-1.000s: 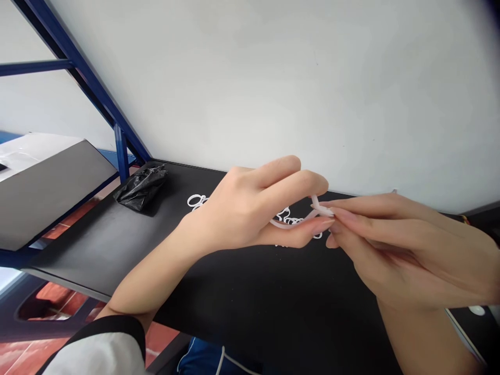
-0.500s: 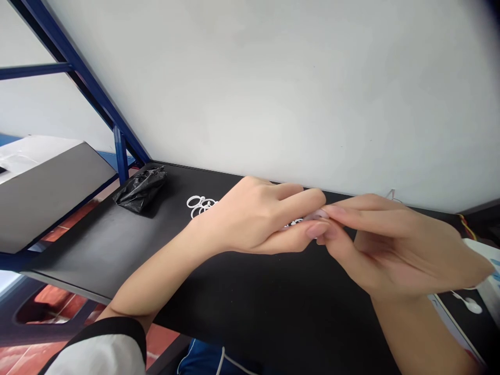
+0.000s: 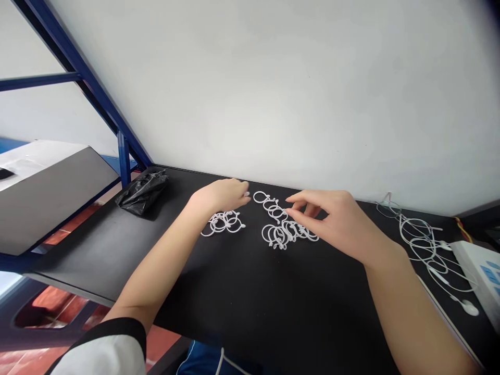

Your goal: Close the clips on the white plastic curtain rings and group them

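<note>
White plastic rings with small eyelets lie on the black tabletop (image 3: 250, 297) in two groups. My left hand (image 3: 222, 198) is over the left group of rings (image 3: 226, 223), its fingers pinched. A small white end, apparently of another ring (image 3: 247, 194), pokes out at its fingertips; the rest is hidden by the hand. Thumb and forefinger apart, my right hand (image 3: 336, 221) hovers at the right group of rings (image 3: 279, 235). A short row of rings (image 3: 269, 204) runs toward the wall from that group. Whether the right fingertips touch a ring I cannot tell.
A crumpled black plastic bag (image 3: 144, 192) lies at the back left. White earphones with a tangled cord (image 3: 424, 242) and a white box (image 3: 478, 271) are at the right. Behind the table rises a white wall (image 3: 258, 94); a blue metal frame (image 3: 94, 88) stands left.
My hands were together, pinching a white piece between them. They have since parted and lowered: the left toward the left rings, the right to the right group, its fingers now apart.
</note>
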Demonstrator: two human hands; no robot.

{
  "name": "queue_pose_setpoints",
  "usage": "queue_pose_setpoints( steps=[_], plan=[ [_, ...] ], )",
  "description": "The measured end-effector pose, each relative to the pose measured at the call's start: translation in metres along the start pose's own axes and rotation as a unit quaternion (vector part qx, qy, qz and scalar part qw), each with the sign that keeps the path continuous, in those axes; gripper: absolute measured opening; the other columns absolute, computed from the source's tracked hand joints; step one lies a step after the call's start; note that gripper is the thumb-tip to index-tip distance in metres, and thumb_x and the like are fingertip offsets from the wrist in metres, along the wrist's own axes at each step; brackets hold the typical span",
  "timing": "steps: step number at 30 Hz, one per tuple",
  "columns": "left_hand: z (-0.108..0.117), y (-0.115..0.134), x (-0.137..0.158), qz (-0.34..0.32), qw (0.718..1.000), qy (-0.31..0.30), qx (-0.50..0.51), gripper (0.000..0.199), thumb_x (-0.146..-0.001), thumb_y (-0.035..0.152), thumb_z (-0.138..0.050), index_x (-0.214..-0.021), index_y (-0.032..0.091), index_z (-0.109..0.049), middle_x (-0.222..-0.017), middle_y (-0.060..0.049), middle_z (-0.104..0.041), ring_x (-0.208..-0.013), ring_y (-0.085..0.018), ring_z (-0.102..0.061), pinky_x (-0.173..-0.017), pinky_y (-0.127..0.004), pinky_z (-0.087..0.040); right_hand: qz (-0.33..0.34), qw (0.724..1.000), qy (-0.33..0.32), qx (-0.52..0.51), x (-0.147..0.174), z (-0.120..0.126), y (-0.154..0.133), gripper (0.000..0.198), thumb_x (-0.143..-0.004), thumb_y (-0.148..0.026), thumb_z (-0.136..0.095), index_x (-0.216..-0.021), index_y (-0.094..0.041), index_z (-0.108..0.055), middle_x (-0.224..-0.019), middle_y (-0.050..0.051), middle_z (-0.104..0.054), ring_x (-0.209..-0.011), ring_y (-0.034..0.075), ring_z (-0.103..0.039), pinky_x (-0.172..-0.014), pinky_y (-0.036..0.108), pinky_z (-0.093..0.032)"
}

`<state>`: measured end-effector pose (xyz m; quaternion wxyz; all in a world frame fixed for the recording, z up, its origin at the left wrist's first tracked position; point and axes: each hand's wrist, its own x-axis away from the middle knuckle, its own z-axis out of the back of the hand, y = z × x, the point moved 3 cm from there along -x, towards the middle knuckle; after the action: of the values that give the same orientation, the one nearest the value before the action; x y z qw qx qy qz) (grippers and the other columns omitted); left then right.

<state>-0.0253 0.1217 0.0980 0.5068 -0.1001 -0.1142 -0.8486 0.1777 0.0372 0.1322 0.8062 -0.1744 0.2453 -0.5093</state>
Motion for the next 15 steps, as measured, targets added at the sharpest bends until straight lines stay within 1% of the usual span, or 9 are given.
queue_pose_setpoints(
  steps=[1,2,5,8,11,13,15],
  plan=[
    [-0.006,-0.008,-0.007,0.049,0.997,-0.052,0.002,0.030,-0.094,0.037,-0.044,-0.108,0.015,-0.059,-0.109,-0.012,-0.066,-0.084,-0.021,-0.063,-0.066,-0.029,-0.045,-0.007,1.000,-0.010,-0.003,-0.001,-0.002,0.001,0.020,-0.091,-0.039,-0.058,-0.096,-0.024,-0.070,-0.077,0.001,-0.070,-0.062,0.014,-0.063,-0.055,0.027,-0.048],
    [-0.011,-0.014,-0.013,0.067,0.995,-0.076,-0.001,0.031,-0.091,0.035,-0.049,-0.112,0.014,-0.060,-0.113,-0.014,-0.066,-0.084,-0.022,-0.065,-0.065,-0.029,-0.047,-0.014,1.000,-0.019,-0.005,-0.001,-0.003,0.001,0.021,-0.091,-0.040,-0.058,-0.096,-0.024,-0.070,-0.076,0.001,-0.070,-0.062,0.014,-0.063,-0.055,0.027,-0.048],
    [-0.022,-0.022,-0.026,0.080,0.990,-0.115,0.000,0.034,-0.082,0.031,-0.059,-0.113,0.016,-0.063,-0.119,-0.013,-0.066,-0.086,-0.024,-0.067,-0.066,-0.030,-0.051,-0.028,0.999,-0.038,-0.006,-0.002,-0.006,0.003,0.022,-0.090,-0.041,-0.057,-0.096,-0.024,-0.070,-0.073,0.000,-0.069,-0.061,0.014,-0.062,-0.055,0.028,-0.047],
    [-0.028,-0.023,-0.031,0.082,0.988,-0.131,0.001,0.038,-0.077,0.031,-0.063,-0.112,0.019,-0.066,-0.122,-0.012,-0.066,-0.090,-0.025,-0.068,-0.067,-0.029,-0.053,-0.037,0.998,-0.047,-0.006,-0.003,-0.007,0.005,0.024,-0.091,-0.042,-0.056,-0.096,-0.024,-0.070,-0.073,0.001,-0.069,-0.061,0.014,-0.062,-0.055,0.028,-0.047],
    [-0.030,-0.023,-0.031,0.075,0.988,-0.134,0.011,0.044,-0.074,0.038,-0.067,-0.115,0.023,-0.065,-0.125,-0.011,-0.065,-0.090,-0.025,-0.067,-0.066,-0.028,-0.053,-0.045,0.998,-0.051,-0.004,-0.004,-0.007,0.006,0.024,-0.091,-0.044,-0.056,-0.098,-0.025,-0.069,-0.075,0.001,-0.070,-0.063,0.014,-0.062,-0.056,0.028,-0.047],
    [-0.029,-0.024,-0.031,0.071,0.989,-0.132,0.017,0.043,-0.074,0.041,-0.068,-0.113,0.025,-0.066,-0.122,-0.010,-0.066,-0.088,-0.024,-0.067,-0.066,-0.029,-0.053,-0.046,0.998,-0.053,-0.006,-0.004,-0.006,0.007,0.025,-0.091,-0.045,-0.056,-0.098,-0.025,-0.069,-0.077,0.001,-0.070,-0.063,0.014,-0.062,-0.057,0.028,-0.048],
    [-0.029,-0.025,-0.031,0.068,0.989,-0.128,0.018,0.037,-0.076,0.043,-0.067,-0.107,0.024,-0.069,-0.115,-0.009,-0.069,-0.083,-0.023,-0.067,-0.066,-0.030,-0.052,-0.047,0.998,-0.051,-0.008,-0.004,-0.006,0.008,0.026,-0.091,-0.045,-0.056,-0.099,-0.024,-0.070,-0.077,0.001,-0.070,-0.063,0.015,-0.062,-0.057,0.028,-0.048]
  ],
)
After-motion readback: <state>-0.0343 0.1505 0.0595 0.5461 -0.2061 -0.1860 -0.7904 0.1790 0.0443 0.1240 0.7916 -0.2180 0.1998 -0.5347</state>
